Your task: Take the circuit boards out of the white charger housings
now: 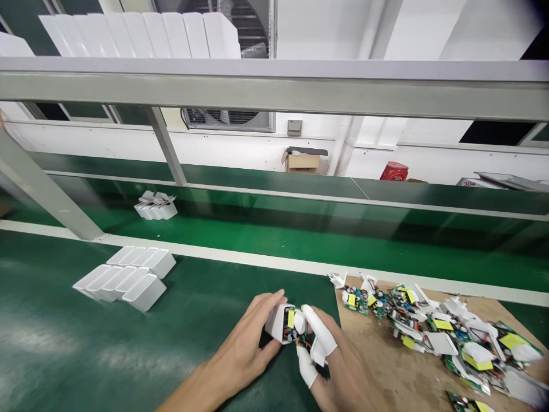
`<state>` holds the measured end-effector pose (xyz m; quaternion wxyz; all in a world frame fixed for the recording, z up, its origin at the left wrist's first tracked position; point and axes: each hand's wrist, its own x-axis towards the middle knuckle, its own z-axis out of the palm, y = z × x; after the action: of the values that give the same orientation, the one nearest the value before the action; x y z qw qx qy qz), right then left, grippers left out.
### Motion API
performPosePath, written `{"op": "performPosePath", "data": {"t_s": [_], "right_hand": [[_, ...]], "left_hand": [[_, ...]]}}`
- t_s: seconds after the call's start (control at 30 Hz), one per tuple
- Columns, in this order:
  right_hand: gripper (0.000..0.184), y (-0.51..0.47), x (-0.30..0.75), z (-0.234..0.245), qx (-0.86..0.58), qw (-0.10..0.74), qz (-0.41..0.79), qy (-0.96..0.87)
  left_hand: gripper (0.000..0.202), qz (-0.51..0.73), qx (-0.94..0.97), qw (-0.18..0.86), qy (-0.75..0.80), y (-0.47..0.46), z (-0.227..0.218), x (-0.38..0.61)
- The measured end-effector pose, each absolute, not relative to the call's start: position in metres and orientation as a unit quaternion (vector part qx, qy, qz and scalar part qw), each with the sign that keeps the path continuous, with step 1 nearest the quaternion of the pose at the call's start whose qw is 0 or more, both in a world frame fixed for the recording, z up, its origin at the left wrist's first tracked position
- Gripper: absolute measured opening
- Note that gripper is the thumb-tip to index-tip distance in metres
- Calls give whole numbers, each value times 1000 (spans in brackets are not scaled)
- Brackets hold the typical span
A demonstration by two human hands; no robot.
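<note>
My left hand (pixel 244 340) grips a small white plastic housing (pixel 275 324) between thumb and fingers, above the green tabletop. Partly inside the housing's open side sits a circuit board (pixel 291 321) with yellow tape and small components. My right hand (pixel 343 357), its thumb and index finger wearing white finger covers, pinches the board's outer end, where a white piece and some wires show. The covered fingers hide part of that end.
Several empty white housings (pixel 141 290) stand in rows on the left. Circuit boards with white parts (pixel 444 326) are heaped on a brown sheet (pixel 364 369) at right. Beyond runs a green belt (pixel 266 240) carrying a white cluster (pixel 156 207). A shelf beam (pixel 274 91) crosses overhead.
</note>
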<state>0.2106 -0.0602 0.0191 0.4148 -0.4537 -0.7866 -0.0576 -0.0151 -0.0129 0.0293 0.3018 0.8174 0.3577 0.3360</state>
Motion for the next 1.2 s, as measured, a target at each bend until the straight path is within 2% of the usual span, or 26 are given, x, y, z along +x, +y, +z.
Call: {"op": "performPosePath", "data": {"t_s": [0.43, 0.6, 0.8, 1.0, 1.2], "right_hand": [[65, -60, 210, 37, -437, 391, -110, -803], [67, -59, 208, 37, -422, 416, -124, -796], [72, -59, 212, 36, -416, 390, -81, -818], [57, -59, 214, 40, -386, 389, -46, -835], [34, -58, 215, 47, -432, 440, 84, -783]], "left_hand": [[81, 328, 817, 295, 371, -11, 29, -16], [78, 341, 821, 276, 365, -12, 30, -16], [79, 334, 823, 288, 357, -13, 29, -15], [81, 300, 831, 318, 343, -17, 28, -16], [82, 254, 832, 352, 347, -18, 32, -27]]}}
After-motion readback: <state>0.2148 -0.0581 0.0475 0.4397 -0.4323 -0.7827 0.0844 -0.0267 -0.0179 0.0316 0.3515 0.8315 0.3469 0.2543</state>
